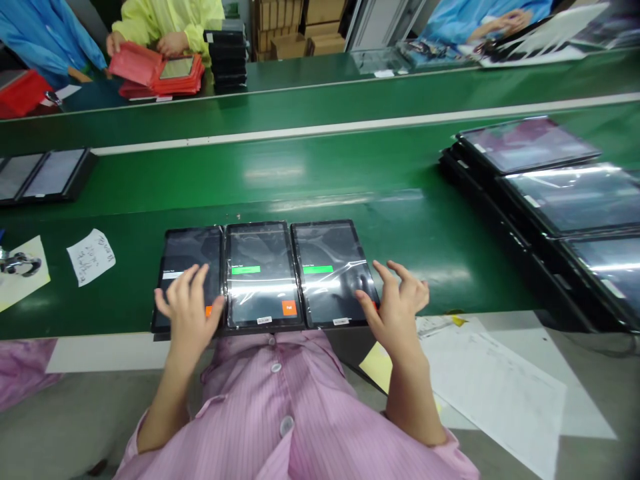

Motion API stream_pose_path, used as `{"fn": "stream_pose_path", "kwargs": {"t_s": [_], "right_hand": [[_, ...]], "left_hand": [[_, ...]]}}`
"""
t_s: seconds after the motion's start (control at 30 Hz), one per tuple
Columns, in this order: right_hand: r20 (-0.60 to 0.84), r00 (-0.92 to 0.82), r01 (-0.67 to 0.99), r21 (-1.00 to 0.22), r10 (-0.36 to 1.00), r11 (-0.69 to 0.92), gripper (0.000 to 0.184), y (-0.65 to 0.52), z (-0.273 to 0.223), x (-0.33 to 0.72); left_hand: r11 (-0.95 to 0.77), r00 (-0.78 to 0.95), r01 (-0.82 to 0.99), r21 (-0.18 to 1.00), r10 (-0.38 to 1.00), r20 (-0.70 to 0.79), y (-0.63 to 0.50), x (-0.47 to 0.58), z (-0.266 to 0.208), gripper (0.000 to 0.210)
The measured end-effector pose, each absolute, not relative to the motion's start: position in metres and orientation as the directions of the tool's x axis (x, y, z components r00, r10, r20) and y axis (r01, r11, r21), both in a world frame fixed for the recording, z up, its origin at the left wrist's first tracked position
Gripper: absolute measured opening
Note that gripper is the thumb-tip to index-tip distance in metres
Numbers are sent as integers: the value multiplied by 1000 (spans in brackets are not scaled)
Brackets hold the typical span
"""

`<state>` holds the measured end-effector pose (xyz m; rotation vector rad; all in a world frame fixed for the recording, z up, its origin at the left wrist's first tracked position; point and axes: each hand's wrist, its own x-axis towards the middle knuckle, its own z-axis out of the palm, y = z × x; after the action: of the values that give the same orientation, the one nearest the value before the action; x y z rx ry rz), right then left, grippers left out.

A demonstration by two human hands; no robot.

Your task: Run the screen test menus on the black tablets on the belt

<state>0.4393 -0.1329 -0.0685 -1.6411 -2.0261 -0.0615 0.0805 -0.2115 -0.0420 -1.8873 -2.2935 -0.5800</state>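
Three black tablets lie side by side along the near edge of the green bench. Over the left tablet [193,243] is my left hand [189,310], its fingers spread across the screen; whether they touch the glass I cannot tell. The middle tablet [263,270] shows a green bar and an orange button, with no hand over it. My right hand [397,303] hovers at the lower right corner of the right tablet [327,267], fingers apart and holding nothing. That tablet shows a green bar too, and my thumb overlaps its screen.
Stacked tablets [530,147] stand at the right, and more tablets [55,173] lie at the far left. A handwritten note [91,257] is left of the row. White papers [495,380] are at the lower right. Across the bench, co-workers handle red sleeves [177,83] beside a black stack [229,60].
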Motion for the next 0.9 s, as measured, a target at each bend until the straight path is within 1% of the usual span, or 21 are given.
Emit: {"fn": "stream_pose_path", "kwargs": {"t_s": [0.07, 0.13, 0.2, 0.37, 0.43, 0.53, 0.6, 0.67, 0.73, 0.8, 0.9], "right_hand": [[427, -119, 926, -278, 896, 256, 57, -132, -69, 441], [428, -119, 929, -270, 896, 252, 58, -131, -69, 441], [429, -122, 931, -264, 895, 253, 58, -130, -69, 439], [426, -151, 927, -251, 892, 277, 62, -127, -66, 429], [413, -199, 919, -235, 889, 315, 62, -124, -61, 424], [391, -300, 900, -186, 870, 394, 63, -117, -47, 416], [388, -375, 877, -146, 842, 458, 63, -106, -34, 407], [372, -475, 826, -123, 797, 550, 60, -89, -21, 393], [321, -602, 736, -133, 732, 664, 56, -66, -14, 371], [246, -715, 635, -164, 655, 755, 54, -40, -13, 342], [158, -767, 608, -130, 622, 783, 58, -15, -20, 303]], "left_hand": [[286, -334, 939, 190, 886, 321, -219, 53, -45, 62], [367, -399, 917, 157, 857, 326, -226, 29, -51, 65], [377, -402, 916, 137, 857, 323, -232, 9, -57, 68], [301, -328, 944, 136, 899, 289, -238, -12, -62, 68], [253, -279, 959, 129, 920, 276, -236, -14, -59, 68], [167, -182, 983, 82, 953, 240, -233, -19, -49, 65], [114, -132, 990, 82, 958, 257, -225, -28, -40, 66], [26, -68, 990, 138, 950, 304, -207, -41, -30, 66], [-119, 46, 968, 223, 951, 307, -177, -51, -23, 58], [-269, 199, 917, 294, 949, 246, -141, -55, -20, 46], [-404, 376, 859, 315, 915, 148, -98, -43, -17, 38]]}}
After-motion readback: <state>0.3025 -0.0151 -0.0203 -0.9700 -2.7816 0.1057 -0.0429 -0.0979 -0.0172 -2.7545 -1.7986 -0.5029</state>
